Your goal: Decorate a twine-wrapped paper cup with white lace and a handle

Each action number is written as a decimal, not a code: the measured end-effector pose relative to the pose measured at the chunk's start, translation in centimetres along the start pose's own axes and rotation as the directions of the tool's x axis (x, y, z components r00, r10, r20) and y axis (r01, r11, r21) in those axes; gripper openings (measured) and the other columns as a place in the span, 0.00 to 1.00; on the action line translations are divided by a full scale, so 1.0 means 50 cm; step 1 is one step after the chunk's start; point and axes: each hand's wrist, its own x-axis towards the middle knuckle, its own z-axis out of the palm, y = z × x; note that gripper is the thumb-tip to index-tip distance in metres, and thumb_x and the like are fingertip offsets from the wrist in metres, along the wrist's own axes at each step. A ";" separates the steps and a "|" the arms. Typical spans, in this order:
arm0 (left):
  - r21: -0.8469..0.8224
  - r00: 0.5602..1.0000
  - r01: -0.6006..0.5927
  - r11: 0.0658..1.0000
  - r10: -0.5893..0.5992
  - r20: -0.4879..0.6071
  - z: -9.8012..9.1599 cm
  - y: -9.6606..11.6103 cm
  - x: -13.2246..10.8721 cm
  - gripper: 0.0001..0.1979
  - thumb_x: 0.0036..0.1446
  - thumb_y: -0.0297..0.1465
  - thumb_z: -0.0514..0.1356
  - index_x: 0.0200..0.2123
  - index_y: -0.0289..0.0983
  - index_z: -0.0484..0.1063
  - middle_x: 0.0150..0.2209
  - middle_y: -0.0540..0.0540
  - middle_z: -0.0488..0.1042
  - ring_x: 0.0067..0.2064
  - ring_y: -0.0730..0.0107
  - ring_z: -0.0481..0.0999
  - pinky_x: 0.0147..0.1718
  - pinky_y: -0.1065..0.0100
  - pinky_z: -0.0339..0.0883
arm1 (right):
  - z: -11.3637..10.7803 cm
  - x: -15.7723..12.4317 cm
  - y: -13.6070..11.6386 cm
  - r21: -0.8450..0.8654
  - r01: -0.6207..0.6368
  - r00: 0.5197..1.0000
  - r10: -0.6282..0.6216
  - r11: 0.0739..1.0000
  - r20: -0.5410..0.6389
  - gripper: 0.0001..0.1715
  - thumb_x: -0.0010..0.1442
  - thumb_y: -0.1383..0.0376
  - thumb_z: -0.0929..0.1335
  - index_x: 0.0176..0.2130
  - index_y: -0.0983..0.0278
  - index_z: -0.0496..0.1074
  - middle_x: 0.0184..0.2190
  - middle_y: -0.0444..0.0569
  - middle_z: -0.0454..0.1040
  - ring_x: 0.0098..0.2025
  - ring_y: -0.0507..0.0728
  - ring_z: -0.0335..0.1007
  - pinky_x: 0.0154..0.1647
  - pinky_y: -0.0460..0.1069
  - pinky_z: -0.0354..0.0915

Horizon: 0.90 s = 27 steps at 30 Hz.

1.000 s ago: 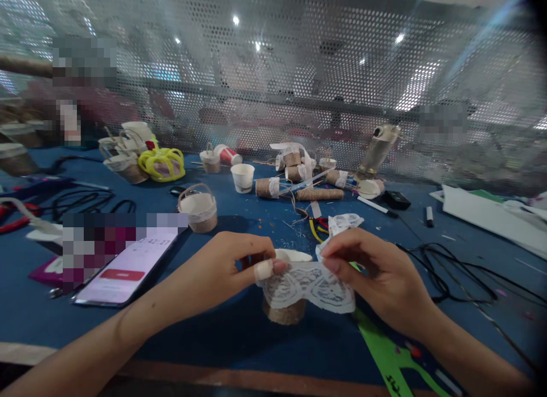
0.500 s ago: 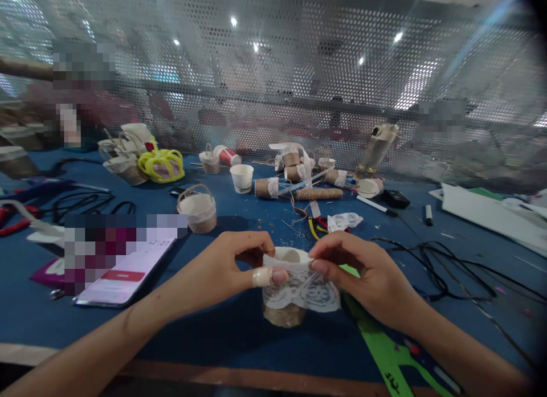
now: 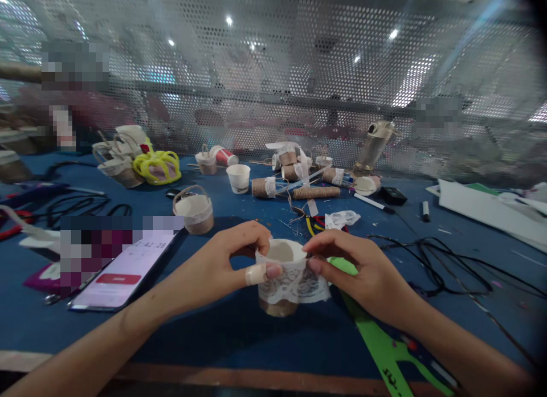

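Note:
A small paper cup (image 3: pixel 280 253) wrapped in brown twine stands on the blue table (image 3: pixel 239 334) in front of me. A strip of white lace (image 3: pixel 294 286) lies around its upper half. My left hand (image 3: pixel 226 266), with a plaster on the thumb, pinches the lace against the cup's left side. My right hand (image 3: pixel 354 271) pinches the lace's other end at the cup's right rim.
A phone (image 3: pixel 123 269) lies at the left, a finished twine basket (image 3: pixel 193 210) behind it. Further back are a yellow basket (image 3: pixel 157 166), a white cup (image 3: pixel 238 177), twine rolls (image 3: pixel 316 192), a lace scrap (image 3: pixel 341 219) and a bottle (image 3: pixel 374 143). Black cables (image 3: pixel 440 260) and a green cutout (image 3: pixel 384 351) lie at the right. A perforated screen closes the back.
The lace was stretched out loose in front of the cup; both hands have drawn it in and wrapped it round the cup, the right hand moving left to the rim.

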 end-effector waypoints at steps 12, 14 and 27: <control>-0.251 0.995 0.065 0.966 -0.044 0.086 0.005 -0.001 0.000 0.11 0.66 0.40 0.62 0.42 0.39 0.70 0.49 0.48 0.74 0.49 0.64 0.75 0.49 0.67 0.69 | 0.000 0.005 0.001 -0.050 0.099 0.995 -0.099 0.994 0.005 0.04 0.67 0.67 0.70 0.42 0.60 0.77 0.36 0.42 0.79 0.38 0.49 0.74 0.40 0.42 0.66; -0.262 0.995 0.066 0.963 -0.042 0.096 0.014 -0.002 -0.001 0.13 0.66 0.40 0.63 0.49 0.41 0.69 0.51 0.47 0.73 0.52 0.63 0.75 0.51 0.66 0.69 | 0.006 0.004 -0.001 -0.064 0.123 0.992 -0.124 0.990 -0.001 0.03 0.67 0.66 0.70 0.41 0.60 0.77 0.35 0.43 0.78 0.37 0.50 0.73 0.39 0.44 0.66; -0.205 0.998 0.065 0.977 -0.060 0.032 0.000 -0.008 -0.004 0.18 0.65 0.43 0.63 0.54 0.44 0.66 0.49 0.49 0.71 0.49 0.62 0.73 0.46 0.67 0.67 | -0.055 0.008 -0.008 -0.148 0.078 0.990 -0.058 0.986 0.130 0.09 0.65 0.65 0.73 0.46 0.57 0.76 0.39 0.40 0.81 0.39 0.50 0.75 0.43 0.42 0.67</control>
